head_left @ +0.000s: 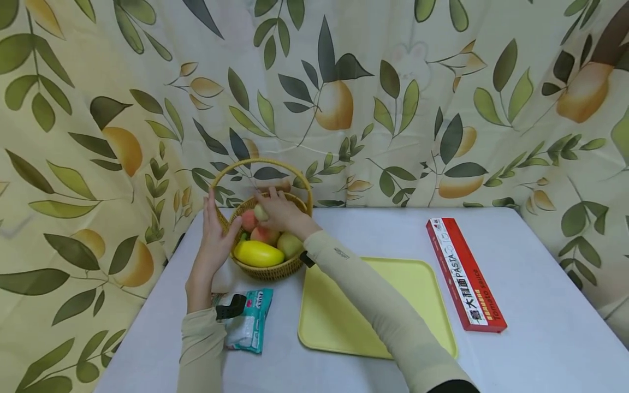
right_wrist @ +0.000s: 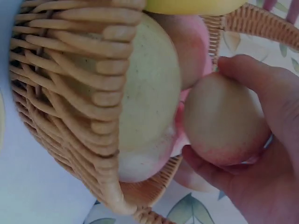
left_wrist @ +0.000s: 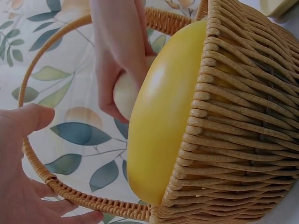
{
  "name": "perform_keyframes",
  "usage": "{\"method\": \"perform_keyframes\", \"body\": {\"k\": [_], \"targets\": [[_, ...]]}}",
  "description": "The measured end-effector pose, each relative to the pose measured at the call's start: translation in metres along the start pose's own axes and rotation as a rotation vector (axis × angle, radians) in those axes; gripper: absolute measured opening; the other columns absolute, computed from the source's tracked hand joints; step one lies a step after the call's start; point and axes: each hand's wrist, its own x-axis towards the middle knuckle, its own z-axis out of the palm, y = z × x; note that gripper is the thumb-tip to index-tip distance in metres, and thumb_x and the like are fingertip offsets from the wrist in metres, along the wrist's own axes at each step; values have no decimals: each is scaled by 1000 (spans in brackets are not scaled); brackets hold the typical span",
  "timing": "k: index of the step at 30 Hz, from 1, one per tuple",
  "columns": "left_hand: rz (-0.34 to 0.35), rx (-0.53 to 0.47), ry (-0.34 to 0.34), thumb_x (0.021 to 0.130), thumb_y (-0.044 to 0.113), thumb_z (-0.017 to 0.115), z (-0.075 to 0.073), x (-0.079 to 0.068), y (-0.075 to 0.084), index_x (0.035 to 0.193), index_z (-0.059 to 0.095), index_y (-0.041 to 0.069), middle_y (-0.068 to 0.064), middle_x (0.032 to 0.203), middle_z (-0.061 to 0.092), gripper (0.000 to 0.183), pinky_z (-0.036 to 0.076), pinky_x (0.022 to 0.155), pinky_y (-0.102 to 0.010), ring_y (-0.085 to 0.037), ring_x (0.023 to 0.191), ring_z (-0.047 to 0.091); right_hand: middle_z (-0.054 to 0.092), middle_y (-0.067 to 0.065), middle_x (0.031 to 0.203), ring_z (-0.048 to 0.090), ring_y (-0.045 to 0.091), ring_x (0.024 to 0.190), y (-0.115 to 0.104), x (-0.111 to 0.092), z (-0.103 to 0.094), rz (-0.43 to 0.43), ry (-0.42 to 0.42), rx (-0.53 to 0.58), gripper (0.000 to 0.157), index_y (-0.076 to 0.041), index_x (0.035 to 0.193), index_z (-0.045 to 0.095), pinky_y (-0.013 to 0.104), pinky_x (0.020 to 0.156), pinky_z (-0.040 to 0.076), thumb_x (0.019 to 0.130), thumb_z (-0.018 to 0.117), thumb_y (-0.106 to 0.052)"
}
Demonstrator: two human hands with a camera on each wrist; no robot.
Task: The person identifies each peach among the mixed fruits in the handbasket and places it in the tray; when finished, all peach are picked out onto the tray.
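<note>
A woven basket [head_left: 275, 271] with a tall arched handle holds several fruits at the back left of the table. My right hand [head_left: 281, 212] reaches over it and grips a pale peach with a pink blush [right_wrist: 224, 119], thumb and fingers on opposite sides. Below the held peach lie pink peaches [head_left: 265, 234], a green-yellow round fruit [right_wrist: 152, 88] and a long yellow fruit [head_left: 259, 254] along the front rim. My left hand [head_left: 213, 240] is at the left side of the handle, its fingers extended beside it and the thumb apart, as the left wrist view shows.
A yellow tray [head_left: 339, 327] lies flat right of the basket, under my right forearm. Farther right lies a red pasta box [head_left: 467, 273]. A teal and white packet [head_left: 253, 322] lies near my left wrist. A leaf-patterned curtain [head_left: 344, 164] hangs behind the white table.
</note>
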Motion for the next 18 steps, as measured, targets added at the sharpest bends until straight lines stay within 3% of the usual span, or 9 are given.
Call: {"method": "perform_keyframes", "body": {"k": [4, 9, 12, 18], "targets": [[-6, 3, 0, 103, 54, 53, 0, 0, 0, 159, -20, 48, -6, 172, -22, 92, 9, 120, -78, -43, 161, -7, 41, 17, 153, 51, 38, 132, 3, -14, -6, -21, -59, -6, 66, -29, 157, 39, 51, 100, 54, 97, 68, -37], [-8, 4, 1, 103, 54, 52, -1, 1, 2, 160, -20, 45, -5, 172, -23, 92, 9, 119, -79, -43, 160, -8, 52, 11, 142, 59, 30, 112, 7, -43, -12, -90, -2, -13, 51, -32, 146, 51, 43, 90, 55, 98, 65, -41], [-5, 4, 2, 102, 55, 52, -1, -1, 3, 161, -19, 43, -4, 172, -23, 93, 9, 119, -79, -42, 161, -9, 54, 8, 134, 58, 25, 103, 12, -70, -17, -107, 59, 58, 50, -28, 144, 53, 37, 82, 54, 97, 66, -41], [-2, 13, -10, 103, 54, 52, -2, -2, 4, 159, -21, 45, -5, 172, -24, 93, 9, 119, -78, -42, 161, -10, 54, 7, 125, 54, 21, 104, 25, -129, -25, -87, 127, 283, 54, -20, 145, 53, 33, 83, 52, 97, 69, -39]]}}
